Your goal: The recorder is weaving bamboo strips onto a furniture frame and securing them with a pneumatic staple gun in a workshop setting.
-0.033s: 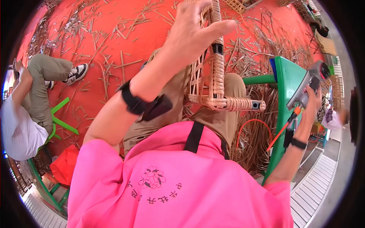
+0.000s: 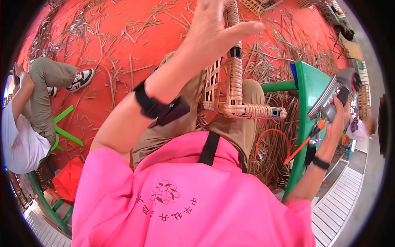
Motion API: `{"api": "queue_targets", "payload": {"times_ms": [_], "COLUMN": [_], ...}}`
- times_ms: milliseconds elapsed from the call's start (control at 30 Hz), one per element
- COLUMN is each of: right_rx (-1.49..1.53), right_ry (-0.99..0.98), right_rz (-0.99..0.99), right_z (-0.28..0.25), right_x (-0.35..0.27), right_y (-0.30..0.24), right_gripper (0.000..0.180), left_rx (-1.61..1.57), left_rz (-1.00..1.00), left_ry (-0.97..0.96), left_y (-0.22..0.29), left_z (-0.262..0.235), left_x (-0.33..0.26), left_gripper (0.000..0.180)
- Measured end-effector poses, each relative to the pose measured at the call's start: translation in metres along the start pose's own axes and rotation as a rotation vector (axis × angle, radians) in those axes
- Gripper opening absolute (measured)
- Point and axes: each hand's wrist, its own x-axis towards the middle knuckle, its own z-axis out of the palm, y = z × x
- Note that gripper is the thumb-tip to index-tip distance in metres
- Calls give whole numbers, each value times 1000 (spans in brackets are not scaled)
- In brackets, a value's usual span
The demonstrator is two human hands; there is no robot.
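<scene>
by table edge [image 2: 304, 111], tool [image 2: 348, 77] in right hand [image 2: 340, 113], wicker frame [image 2: 235, 80] apart

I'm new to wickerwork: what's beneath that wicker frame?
Beneath the frame, tan trousers show on either side; what it and the left hand cover can't be seen.

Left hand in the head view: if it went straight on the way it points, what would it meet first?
Probably the wrapped wicker post, whose upper end lies in the left hand's line near the top edge. Depth is unclear: the two may already touch, and nothing beyond that edge shows.
</scene>
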Motion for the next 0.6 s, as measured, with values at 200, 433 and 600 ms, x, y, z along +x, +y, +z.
{"api": "queue_targets", "payload": {"times_ms": [200, 433, 600], "right_rx": [207, -77, -155], "right_ry": [-365, -526, -600], "right_rz": [200, 392, 476], "right_z": [13, 69, 88], "right_x": [-138, -209, -213], "right_y": [-145, -210, -224], "right_gripper": [34, 37, 43], "left_rx": [227, 251, 237], "left_rz": [145, 306, 408], "left_ry": [-245, -32, 90], "left_y": [2, -27, -41], "left_z": [31, 42, 45], "left_x": [22, 18, 20], "left_gripper": [66, 34, 28]}}
